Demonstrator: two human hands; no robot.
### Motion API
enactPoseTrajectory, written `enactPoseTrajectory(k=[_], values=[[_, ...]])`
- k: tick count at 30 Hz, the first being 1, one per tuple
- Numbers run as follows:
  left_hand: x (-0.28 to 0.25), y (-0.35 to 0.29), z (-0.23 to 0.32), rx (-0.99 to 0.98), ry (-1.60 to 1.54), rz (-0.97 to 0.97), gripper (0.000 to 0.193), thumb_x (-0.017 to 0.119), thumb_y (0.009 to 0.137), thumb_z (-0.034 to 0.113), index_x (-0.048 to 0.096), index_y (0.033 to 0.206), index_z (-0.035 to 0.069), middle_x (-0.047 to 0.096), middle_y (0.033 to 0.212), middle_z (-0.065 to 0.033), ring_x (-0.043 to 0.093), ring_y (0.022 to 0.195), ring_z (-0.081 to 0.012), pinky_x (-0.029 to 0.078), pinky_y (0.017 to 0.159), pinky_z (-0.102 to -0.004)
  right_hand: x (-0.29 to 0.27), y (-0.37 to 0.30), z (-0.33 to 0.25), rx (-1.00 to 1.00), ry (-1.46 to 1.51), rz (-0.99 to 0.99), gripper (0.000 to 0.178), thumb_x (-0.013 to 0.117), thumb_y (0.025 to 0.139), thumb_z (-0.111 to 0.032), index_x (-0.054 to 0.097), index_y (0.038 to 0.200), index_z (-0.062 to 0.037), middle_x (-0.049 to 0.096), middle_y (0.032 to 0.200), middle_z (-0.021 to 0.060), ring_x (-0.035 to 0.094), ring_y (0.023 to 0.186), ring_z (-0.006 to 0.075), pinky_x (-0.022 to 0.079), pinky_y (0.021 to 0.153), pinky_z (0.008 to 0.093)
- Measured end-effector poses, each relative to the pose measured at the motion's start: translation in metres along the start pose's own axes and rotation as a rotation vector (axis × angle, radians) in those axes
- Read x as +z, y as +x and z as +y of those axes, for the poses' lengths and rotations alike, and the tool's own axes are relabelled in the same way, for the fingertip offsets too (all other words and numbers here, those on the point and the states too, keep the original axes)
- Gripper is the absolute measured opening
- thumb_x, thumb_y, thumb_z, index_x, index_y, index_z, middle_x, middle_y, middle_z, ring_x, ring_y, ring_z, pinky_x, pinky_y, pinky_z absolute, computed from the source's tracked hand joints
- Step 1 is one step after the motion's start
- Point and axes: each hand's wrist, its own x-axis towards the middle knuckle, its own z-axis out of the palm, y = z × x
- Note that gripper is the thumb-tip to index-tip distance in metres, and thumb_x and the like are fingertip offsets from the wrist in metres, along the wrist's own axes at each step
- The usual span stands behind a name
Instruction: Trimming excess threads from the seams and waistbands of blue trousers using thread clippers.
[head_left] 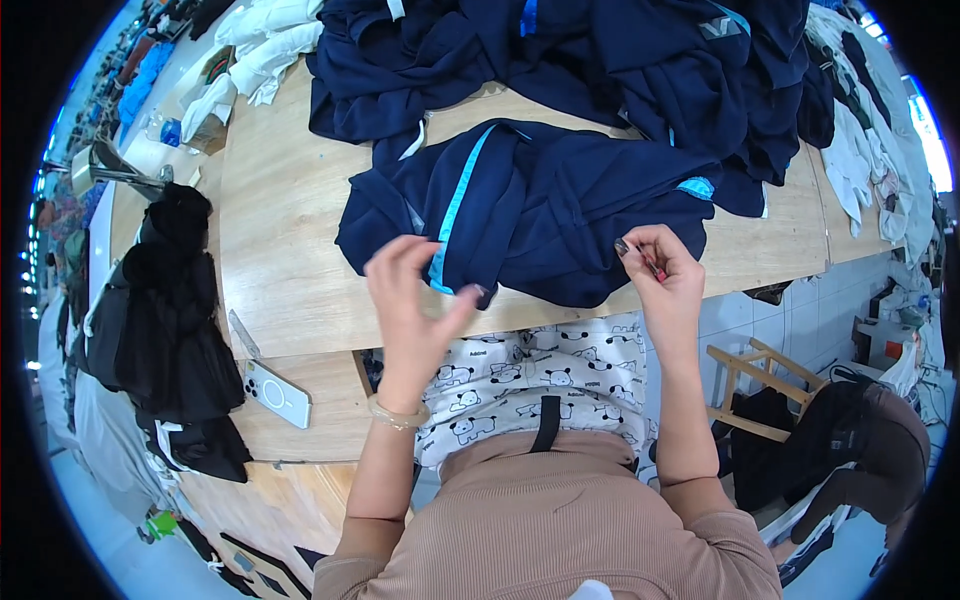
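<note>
Currently, one navy garment lies laid out, loosely creased, on the table; the navy heap behind it is not yet spread. Left hand open, blurred; right hand pinches a small red item. Amount finished: cannot tell.

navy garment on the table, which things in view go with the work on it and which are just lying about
Likely part of the work:
navy garment, nearest the left hand
small red-and-dark item, held in the right hand
navy pile behind

Seemingly just lying about:
pale phone
black garments at left
white cloths, upper left
</note>
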Motion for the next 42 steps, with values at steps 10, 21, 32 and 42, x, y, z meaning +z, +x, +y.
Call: enactPoseTrajectory(k=[10,21,32,42], values=[[-0.021,0.028,-0.031,-0.161,0.062,0.217,0.017,0.06,0.078,-0.006,0.062,0.093,0.002,0.058,0.092,-0.0113,0.057,0.092,-0.0278,0.046,0.08,-0.0358,0.042,0.025,-0.005,-0.334,-0.409,0.055,0.022,0.072,0.071,-0.003,0.063,0.091,-0.0062,0.051,0.075,0.0078,0.058,0.066,0.0223,0.046,0.056,0.0313],[0.054,0.045,0.038,-0.401,-0.985,-0.281,0.047,0.062,0.086,-0.004,0.048,0.13,0.004,0.062,0.108,-0.0096,0.06,0.096,-0.0124,0.049,0.087,-0.0237,0.02,0.044,-0.007,0.106,0.288,-0.101,0.008,0.064,0.088,-0.005,0.064,0.085,0.0026,0.059,0.068,0.0005,0.052,0.064,0.0057,0.041,0.063,0.0196],[0.067,0.065,0.059,-0.546,-1.426,-0.265,0.034,0.06,0.086,-0.007,0.058,0.119,0.001,0.062,0.1,-0.0033,0.058,0.09,-0.0063,0.048,0.084,-0.0192,-0.002,0.046,-0.011,0.009,0.474,-0.127,0.016,0.068,0.086,-0.005,0.058,0.098,-0.0017,0.059,0.093,-0.0003,0.052,0.082,0.0037,0.042,0.071,0.0165],[0.05,0.07,0.061,-0.748,-1.618,-0.146,0.028,0.058,0.091,-0.001,0.053,0.119,0.001,0.063,0.105,-0.0074,0.064,0.09,-0.0107,0.056,0.078,-0.0229,-0.023,0.041,-0.012,-0.108,0.182,-0.181,0.028,0.073,0.082,-0.014,0.059,0.102,-0.0018,0.062,0.095,0.0034,0.058,0.086,0.0096,0.045,0.08,0.0228]])
